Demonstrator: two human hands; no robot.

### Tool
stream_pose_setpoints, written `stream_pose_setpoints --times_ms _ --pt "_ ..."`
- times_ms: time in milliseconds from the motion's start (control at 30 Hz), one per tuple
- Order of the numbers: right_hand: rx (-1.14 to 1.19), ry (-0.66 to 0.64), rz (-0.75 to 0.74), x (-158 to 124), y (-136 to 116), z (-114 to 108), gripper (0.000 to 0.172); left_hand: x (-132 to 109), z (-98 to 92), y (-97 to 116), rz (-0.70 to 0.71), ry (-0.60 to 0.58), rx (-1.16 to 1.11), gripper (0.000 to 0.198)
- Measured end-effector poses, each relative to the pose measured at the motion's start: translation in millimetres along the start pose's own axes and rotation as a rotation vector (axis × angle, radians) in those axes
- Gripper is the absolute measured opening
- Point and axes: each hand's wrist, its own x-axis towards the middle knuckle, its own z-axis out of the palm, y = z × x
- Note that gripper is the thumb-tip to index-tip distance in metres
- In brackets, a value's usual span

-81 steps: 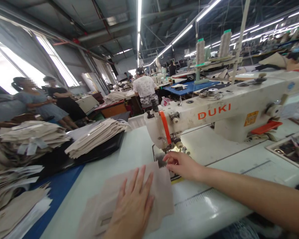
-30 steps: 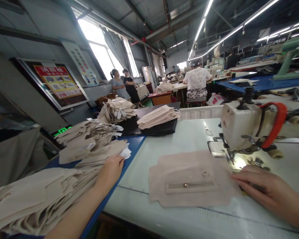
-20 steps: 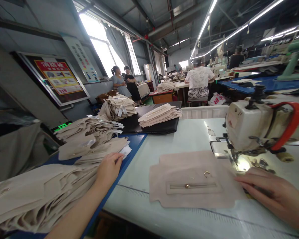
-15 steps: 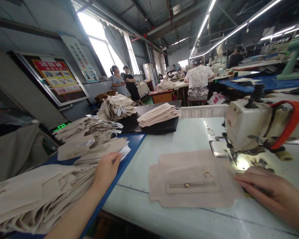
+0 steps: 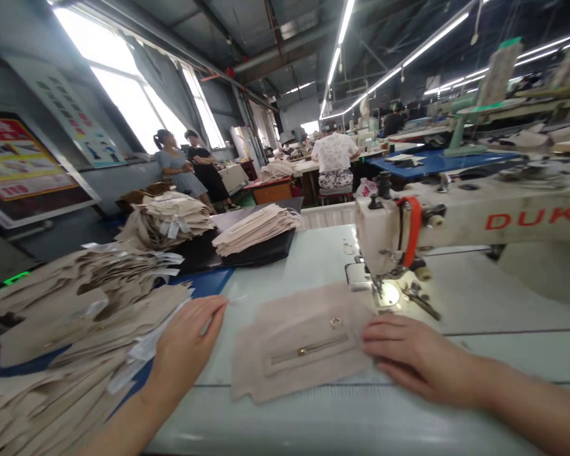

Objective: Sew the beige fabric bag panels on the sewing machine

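Observation:
A beige fabric panel (image 5: 313, 373) lies flat on the pale table, with a zipper (image 5: 323, 347) in a stitched rectangular window and a gold-coloured metal ring (image 5: 335, 323) above it. On the panel's right edge rests my right hand (image 5: 413, 354), fingers stretched out and fairly flat. My left hand (image 5: 187, 345) is left of the panel, apart from it, thumb and forefinger pinched together. A thin whitish strip (image 5: 238, 299) shows faintly at those fingertips, blurred. Just behind my right hand stands the sewing machine head (image 5: 377, 237), its lamp lighting the needle plate (image 5: 388, 293).
Stacks of beige fabric pieces (image 5: 137, 310) with white strips fill the left side. Another pile (image 5: 256, 229) lies on black material behind. Metal parts (image 5: 420, 297) sit right of the needle. A seated person (image 5: 335, 155) and two standing people are farther back.
My left hand has come away from the fabric stack towards the panel. My right hand now lies flatter on the panel's edge. The view has turned right, showing more of the machine.

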Motion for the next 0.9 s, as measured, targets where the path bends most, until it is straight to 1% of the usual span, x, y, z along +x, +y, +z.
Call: stream_pose_setpoints --times_ms 67,133,200,267,300,333,400,533,633,767,900 --pt "0.008 -0.044 -0.008 0 -3 2 0.029 17 14.8 39 0.065 0.006 -0.132 0.021" --pt "-0.004 -0.056 -0.012 0 -3 4 0.029 31 32.4 79 0.109 -0.003 -0.259 0.021" --pt "-0.019 -0.067 -0.019 0 -3 5 0.03 41 50.3 116 0.155 -0.03 -0.35 0.024" --pt "-0.029 -0.084 -0.032 0 -2 4 0.03 48 66.9 141 0.205 -0.058 -0.409 0.027" --pt "-0.032 -0.087 -0.038 1 -1 3 0.03 51 74.3 149 0.225 -0.072 -0.434 0.028" --pt "-0.036 -0.085 -0.039 1 -1 3 0.03 53 80.8 154 0.238 -0.085 -0.456 0.029" --pt "-0.045 -0.078 -0.034 3 1 3 0.03 57 91.0 155 0.242 -0.102 -0.492 0.028" --pt "-0.064 -0.067 -0.011 5 3 4 0.036 60 100.9 144 0.254 -0.123 -0.505 0.026" --pt "-0.082 -0.067 -0.014 5 4 6 0.039 62 100.8 140 0.327 -0.128 -0.469 0.028" --pt "-0.112 -0.074 -0.03 5 5 7 0.039 65 95.2 141 0.459 -0.154 -0.408 0.03" --pt "-0.141 -0.087 -0.035 8 4 6 0.038 69 92.3 146 0.488 -0.203 -0.403 0.03"
